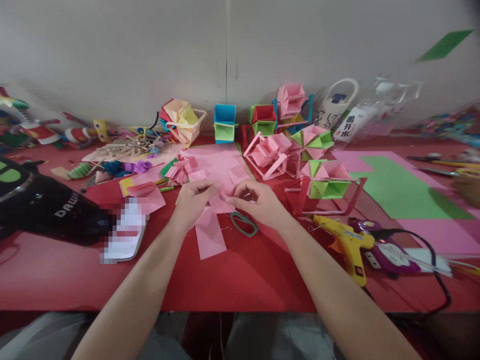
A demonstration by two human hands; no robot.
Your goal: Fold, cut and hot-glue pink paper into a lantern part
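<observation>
My left hand (195,200) and my right hand (258,200) meet at the middle of the red table (243,280), both pinched on a small pink paper piece (221,202). A longer pink paper strip (209,234) lies flat under my left hand. Green-handled scissors (243,224) rest on the table just below my right hand. Behind the hands lies a stack of pink paper sheets (219,162) with small folded pink pieces (182,170) at its left.
Folded paper boxes (270,152) in pink, green, blue and yellow stand behind. A yellow glue gun (347,245) lies at the right, a phone (123,235) and black appliance (41,205) at the left. Green paper (401,187) lies far right. Another person's hand (468,187) shows at the right edge.
</observation>
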